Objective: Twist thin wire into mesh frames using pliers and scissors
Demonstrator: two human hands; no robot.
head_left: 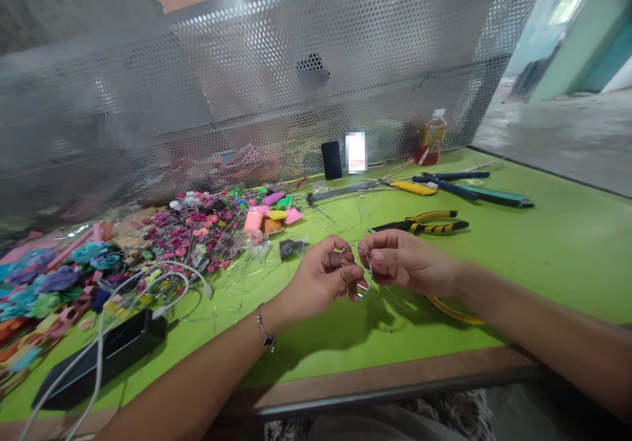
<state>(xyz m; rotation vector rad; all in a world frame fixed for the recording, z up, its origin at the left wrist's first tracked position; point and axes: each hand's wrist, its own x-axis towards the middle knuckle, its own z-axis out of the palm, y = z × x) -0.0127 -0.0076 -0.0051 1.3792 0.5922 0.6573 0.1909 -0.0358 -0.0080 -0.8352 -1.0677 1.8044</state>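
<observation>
My left hand [323, 276] and my right hand [407, 260] meet above the green table [553, 250], near its front edge. Both pinch a thin silver wire [356, 271] bent into a small loop between them. The fingers of each hand are curled closed on the wire. A bracelet sits on my left wrist [265, 332].
A heap of small colourful flowers and wire pieces [197, 230] covers the left side. Yellow-black pliers [424, 222], blue-handled cutters [469, 187] and another yellow tool [412, 187] lie behind my hands. A black box with white cable [108, 349] sits front left. Two phones [343, 155], a bottle [432, 138] and a perforated metal screen [296, 66] stand at the back.
</observation>
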